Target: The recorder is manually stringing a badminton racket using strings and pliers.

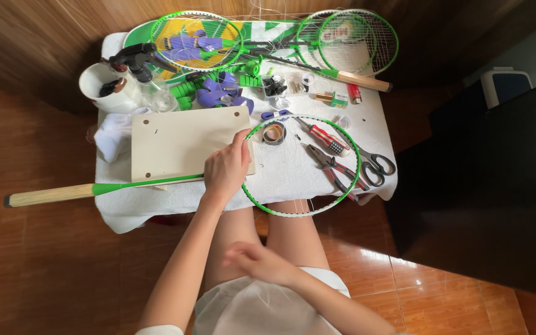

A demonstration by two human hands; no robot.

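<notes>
Left hand (pixel 226 170) fingers clamped on the green racket frame (pixel 302 211), pinning it to the surface; right hand (pixel 259 262) blurred, fingers' state unclear

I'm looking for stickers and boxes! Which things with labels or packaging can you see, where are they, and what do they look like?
Racket cover: far edge of the table, under the rackets; flat, green and white, large print.
Small box: behind the racket hoop; oblong, gold and green.
Spray bottle: far left, beside the white cup; clear, black trigger, no label showing.
</notes>
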